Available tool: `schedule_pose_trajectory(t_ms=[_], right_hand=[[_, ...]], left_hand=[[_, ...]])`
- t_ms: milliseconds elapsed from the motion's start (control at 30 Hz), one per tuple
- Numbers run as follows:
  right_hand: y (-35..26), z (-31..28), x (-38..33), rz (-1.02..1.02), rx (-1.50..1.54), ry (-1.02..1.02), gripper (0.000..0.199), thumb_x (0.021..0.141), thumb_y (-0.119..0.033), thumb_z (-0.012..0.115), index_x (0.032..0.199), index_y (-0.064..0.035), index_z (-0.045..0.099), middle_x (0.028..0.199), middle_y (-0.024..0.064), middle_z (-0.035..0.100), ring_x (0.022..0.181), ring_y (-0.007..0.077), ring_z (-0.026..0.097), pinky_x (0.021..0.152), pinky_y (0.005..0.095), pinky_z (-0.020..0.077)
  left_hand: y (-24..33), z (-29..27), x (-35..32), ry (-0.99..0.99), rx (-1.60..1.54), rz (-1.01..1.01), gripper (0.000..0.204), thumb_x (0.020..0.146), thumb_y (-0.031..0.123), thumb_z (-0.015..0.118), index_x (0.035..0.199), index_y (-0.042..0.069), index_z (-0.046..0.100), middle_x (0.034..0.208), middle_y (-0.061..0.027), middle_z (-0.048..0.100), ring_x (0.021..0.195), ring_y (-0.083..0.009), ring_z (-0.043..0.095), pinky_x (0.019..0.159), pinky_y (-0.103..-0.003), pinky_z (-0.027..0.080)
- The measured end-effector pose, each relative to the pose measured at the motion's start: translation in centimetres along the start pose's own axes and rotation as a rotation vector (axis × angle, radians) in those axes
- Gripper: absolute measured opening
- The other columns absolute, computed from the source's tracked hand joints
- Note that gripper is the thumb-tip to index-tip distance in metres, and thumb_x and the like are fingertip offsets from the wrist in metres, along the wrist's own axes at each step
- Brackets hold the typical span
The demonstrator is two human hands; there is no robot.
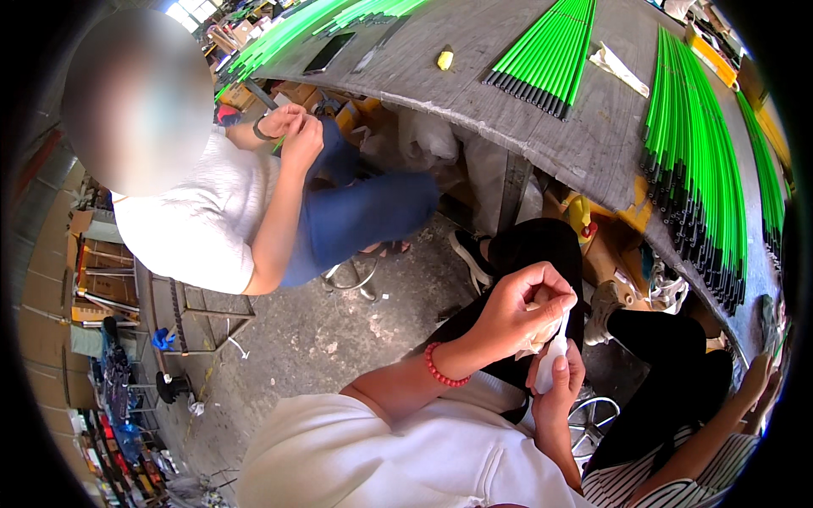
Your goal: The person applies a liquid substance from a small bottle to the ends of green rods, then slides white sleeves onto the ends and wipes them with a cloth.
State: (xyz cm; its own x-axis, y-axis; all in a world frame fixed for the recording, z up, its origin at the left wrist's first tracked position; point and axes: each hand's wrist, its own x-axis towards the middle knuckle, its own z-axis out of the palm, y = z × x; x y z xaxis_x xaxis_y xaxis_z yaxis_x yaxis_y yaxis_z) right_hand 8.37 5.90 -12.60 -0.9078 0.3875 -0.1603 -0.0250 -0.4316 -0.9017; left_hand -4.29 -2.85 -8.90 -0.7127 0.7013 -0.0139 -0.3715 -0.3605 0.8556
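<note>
- The left hand (pixel 512 317), with a red bead bracelet (pixel 446 366) at its wrist, is closed around a pale crumpled wad (pixel 537 337), its thumb and forefinger tips drawn together in a pinch
- Just below it, the right hand (pixel 566 381) is clamped on a small white tapered piece (pixel 550 360), the thumb pressed along its side
- The white piece points up toward the left hand's pinch, with a thin white tip (pixel 565 324) just beneath those fingertips; whether they grip that tip I cannot tell
- Both hands are near each other, above the person's dark-clothed legs, and apart from the counter (pixel 474 93), whose grey top lies beyond them
- Ahead of the left hand, on the counter, a fan of green rods (pixel 546 59) lies with its black ends toward the hands
- Ahead and to the right of the right hand lies a larger spread of green rods (pixel 694 169), a white crumpled strip (pixel 621 69) between it and the fan
- Well ahead and to the left of the left hand are a small yellow lump (pixel 445 59) and a flat black device (pixel 329 52)
- Left of the left hand, a seated co-worker (pixel 203 220) in a white top brings two hands together near a bit of green
- Right of the right hand, another person's striped sleeve (pixel 728 457) shows
</note>
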Motion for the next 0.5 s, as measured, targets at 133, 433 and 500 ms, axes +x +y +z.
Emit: schedule_pose_trajectory(t_ms=[133, 433, 500], right_hand=[[-0.2, 0.1, 0.1, -0.003, -0.020, -0.010, 0.047, 0.084, -0.048, 0.059, 0.086, -0.0022, 0.050, 0.060, 0.0039, 0.051, 0.046, 0.0091, 0.047, 0.041, 0.0202, 0.0323], [0.4, 0.0, -0.2, 0.016, -0.042, -0.014, 0.044, 0.084, -0.046, 0.060, 0.084, -0.0033, 0.050, 0.061, 0.0031, 0.051, 0.048, 0.0090, 0.049, 0.042, 0.0207, 0.0341], [0.4, 0.0, -0.3, 0.001, -0.027, 0.003, 0.045, 0.084, -0.046, 0.060, 0.084, -0.0032, 0.049, 0.061, 0.0033, 0.051, 0.048, 0.0091, 0.049, 0.042, 0.0207, 0.0342]], left_hand=[[-0.3, 0.0, 0.0, 0.041, 0.011, 0.066, 0.006, 0.086, 0.003, 0.060, 0.087, 0.002, 0.053, 0.077, 0.0002, 0.051, 0.066, -0.0042, 0.050, 0.057, -0.019, 0.042], [1.2, -0.2, 0.3, 0.147, -0.021, 0.157, 0.007, 0.087, 0.006, 0.059, 0.091, 0.002, 0.054, 0.080, 0.0009, 0.051, 0.069, -0.0046, 0.050, 0.061, -0.020, 0.043], [0.9, -0.4, 0.3, 0.172, 0.011, 0.149, 0.009, 0.089, 0.008, 0.058, 0.095, 0.003, 0.054, 0.086, 0.0009, 0.053, 0.076, -0.0040, 0.051, 0.067, -0.019, 0.043]])
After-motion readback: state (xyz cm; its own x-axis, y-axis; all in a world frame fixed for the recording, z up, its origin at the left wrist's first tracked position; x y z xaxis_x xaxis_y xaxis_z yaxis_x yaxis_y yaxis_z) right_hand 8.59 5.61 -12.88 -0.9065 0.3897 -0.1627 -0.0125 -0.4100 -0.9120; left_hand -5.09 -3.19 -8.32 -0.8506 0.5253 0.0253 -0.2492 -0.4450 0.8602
